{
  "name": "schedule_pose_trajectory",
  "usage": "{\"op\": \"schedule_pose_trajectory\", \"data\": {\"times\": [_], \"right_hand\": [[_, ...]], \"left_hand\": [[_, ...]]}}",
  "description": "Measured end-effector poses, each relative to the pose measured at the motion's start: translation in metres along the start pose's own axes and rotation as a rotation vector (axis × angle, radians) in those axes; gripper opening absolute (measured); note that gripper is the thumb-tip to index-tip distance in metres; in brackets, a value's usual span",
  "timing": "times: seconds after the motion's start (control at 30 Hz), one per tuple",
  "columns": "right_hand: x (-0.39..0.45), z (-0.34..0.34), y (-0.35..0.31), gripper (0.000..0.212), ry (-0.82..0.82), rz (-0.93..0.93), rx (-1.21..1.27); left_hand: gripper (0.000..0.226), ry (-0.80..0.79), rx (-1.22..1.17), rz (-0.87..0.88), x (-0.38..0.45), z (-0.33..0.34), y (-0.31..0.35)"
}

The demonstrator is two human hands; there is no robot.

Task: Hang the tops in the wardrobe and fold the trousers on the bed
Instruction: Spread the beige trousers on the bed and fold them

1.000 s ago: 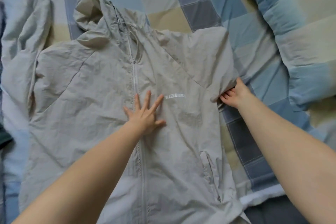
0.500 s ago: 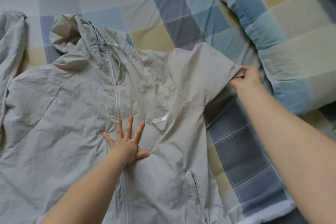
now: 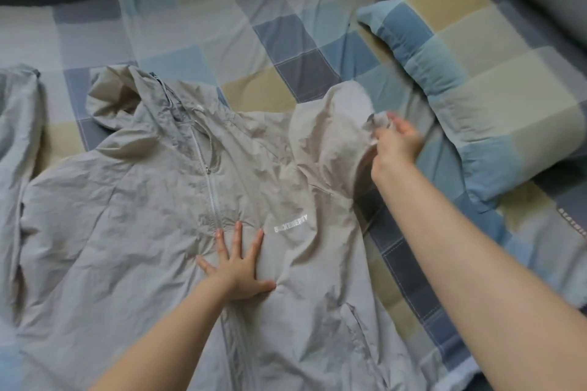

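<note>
left hand [image 3: 236, 267]: flat, fingers spread, pressing jacket [image 3: 127, 232] chest beside zip
right hand [image 3: 394, 144]: pinching sleeve [image 3: 336, 136] end (blurred)
bed [image 3: 222, 41]: checked sheet

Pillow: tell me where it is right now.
In the head view the checked pillow lies at the upper right of the bed, just beyond the right hand, which grips the grey jacket's sleeve.
</note>
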State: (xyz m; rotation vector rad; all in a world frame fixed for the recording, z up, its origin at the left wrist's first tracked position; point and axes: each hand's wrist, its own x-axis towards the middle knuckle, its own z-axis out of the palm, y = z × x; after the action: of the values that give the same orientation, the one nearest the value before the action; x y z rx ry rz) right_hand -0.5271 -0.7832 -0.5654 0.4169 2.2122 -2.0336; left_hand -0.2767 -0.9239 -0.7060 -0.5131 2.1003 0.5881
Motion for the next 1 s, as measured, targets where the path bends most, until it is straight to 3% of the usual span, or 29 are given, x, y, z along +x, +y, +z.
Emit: {"op": "schedule_pose_trajectory", "data": {"times": [0.03,0.1,0.13,0.2,0.27,0.33,0.4,0.43,0.5,0.6,0.67,0.77,0.8,0.87,0.93,1.0], "right_hand": [[-0.012,0.005,0.008,0.037,0.018,-0.350,-0.157],[-0.059,0.010,0.033,0.039,-0.298,-0.983,-0.539],[-0.085,0.010,0.050,0.034,-0.501,-1.185,-0.711],[-0.105,-0.006,0.107,0.022,-0.802,-1.469,-1.005],[-0.113,-0.029,0.150,0.007,-1.002,-1.508,-1.243],[-0.122,-0.044,0.169,0.012,-1.173,-1.436,-1.452],[-0.130,-0.053,0.167,0.014,-1.341,-1.240,-1.431],[-0.133,-0.054,0.161,0.012,-1.361,-1.105,-1.313],[-0.134,-0.046,0.144,0.011,-1.160,-0.741,-1.036],[-0.117,-0.015,0.115,0.011,-0.500,-0.151,-0.573],[-0.090,0.010,0.104,0.018,-0.201,0.040,-0.505],[-0.055,0.039,0.107,0.052,-0.169,0.179,-0.776],[-0.049,0.044,0.111,0.050,-0.188,0.239,-0.822],[-0.048,0.053,0.107,0.027,-0.122,0.267,-0.783],[-0.055,0.063,0.087,0.013,0.024,0.115,-0.641],[-0.083,0.073,0.061,0.011,0.046,-0.216,-0.443]], "left_hand": [[0.104,-0.007,-0.075,0.027,-0.003,-0.011,-0.004],[0.076,0.068,-0.400,0.117,-0.006,-0.037,-0.010],[0.061,0.188,-0.627,0.154,-0.011,-0.049,-0.013],[0.040,0.483,-1.070,0.052,-0.022,-0.068,-0.020],[0.044,0.509,-1.457,-0.048,-0.027,-0.081,-0.028],[0.045,0.280,-1.770,-0.067,-0.028,-0.084,-0.039],[0.033,0.190,-1.694,-0.083,-0.023,-0.081,-0.045],[0.031,0.233,-1.565,-0.094,-0.019,-0.077,-0.048],[0.022,0.338,-1.369,-0.060,-0.016,-0.068,-0.045],[0.011,0.424,-1.258,0.044,-0.020,-0.061,-0.039],[0.004,0.428,-1.189,0.118,-0.022,-0.057,-0.044],[0.022,0.346,-1.122,0.180,-0.027,-0.052,-0.057],[0.027,0.326,-1.111,0.171,-0.029,-0.051,-0.060],[0.028,0.318,-1.077,0.126,-0.032,-0.051,-0.069],[0.028,0.317,-1.096,0.067,-0.034,-0.054,-0.079],[0.030,0.337,-1.184,0.010,-0.035,-0.061,-0.090]]}}
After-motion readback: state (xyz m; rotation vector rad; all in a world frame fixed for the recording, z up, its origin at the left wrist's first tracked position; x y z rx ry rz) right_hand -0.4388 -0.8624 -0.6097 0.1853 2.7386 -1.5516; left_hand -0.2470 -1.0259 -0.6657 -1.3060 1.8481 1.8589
